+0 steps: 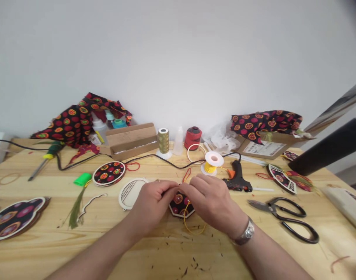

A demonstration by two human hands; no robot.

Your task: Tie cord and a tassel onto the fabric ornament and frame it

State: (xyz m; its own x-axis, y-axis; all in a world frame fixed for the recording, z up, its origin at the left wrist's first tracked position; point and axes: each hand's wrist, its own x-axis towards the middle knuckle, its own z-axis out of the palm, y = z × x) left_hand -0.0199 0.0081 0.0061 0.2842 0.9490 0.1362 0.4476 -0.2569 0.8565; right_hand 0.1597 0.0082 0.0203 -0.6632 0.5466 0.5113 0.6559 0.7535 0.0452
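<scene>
At the middle of the table, both hands meet over the top edge of a polygonal fabric pendant (180, 205) with a pale rim and dark flowered cloth. My left hand (154, 204) is closed, thumb and forefinger pinching at its upper left edge. On the other side my right hand (214, 204) has its fingers curled in a pinch at the upper right edge, where a thin yellow cord (192, 232) passes. That cord loops below onto the table. Red cord (187, 175) rises behind the pendant. The fingertips partly hide what they grip.
Behind the hands stand a yellow cord spool (210, 167) and a black glue gun (239, 178). Scissors (280, 212) lie at right. A pale frame (124, 198), a round pendant (108, 173), a green tassel (77, 208) and a screwdriver (41, 167) are at left.
</scene>
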